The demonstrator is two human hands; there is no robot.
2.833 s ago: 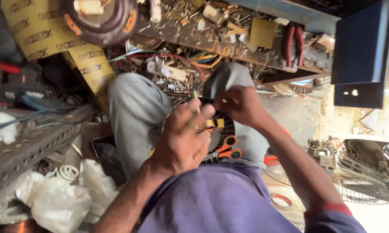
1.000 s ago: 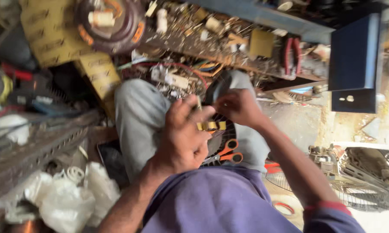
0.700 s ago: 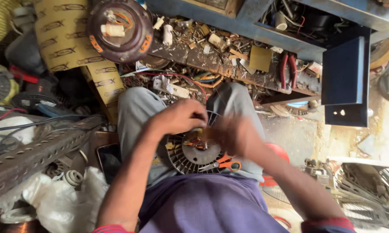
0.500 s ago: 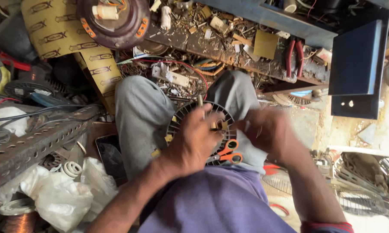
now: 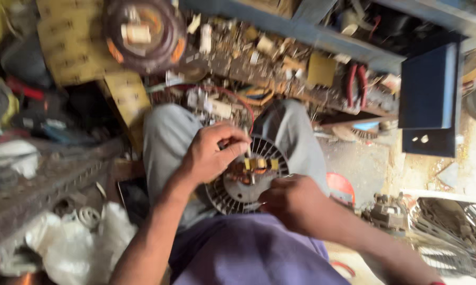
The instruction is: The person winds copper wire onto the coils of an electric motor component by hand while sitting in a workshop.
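Head view, looking down onto the lap of a seated person. The fingers (image 5: pixel 232 145) of the left hand (image 5: pixel 209 155) are pinched closed on a thin rod-like tool (image 5: pixel 248 150) (its kind cannot be told through the motion blur), the tip set down among the yellow-sleeved windings (image 5: pixel 260 164) at the centre of a round, finned motor housing (image 5: pixel 243 182). The right hand (image 5: pixel 290 203) is curled over the near rim of the housing, gripping it and steadying it; the housing rests on the lap between the grey-trousered knees (image 5: pixel 166 142). As a judgement: the housing is open and the windings are exposed and in place, so the work at the windings is under way, and closing up is left. Compared with half a second ago, the right hand has dropped from beside the housing onto its near rim, and the left hand has lifted off the housing's face to its upper left. Around the lap: a cluttered counter (image 5: pixel 280 68) of small parts, red-handled pliers (image 5: pixel 356 84), a dark blue box (image 5: pixel 428 87), crumpled white plastic bags (image 5: pixel 74 245).
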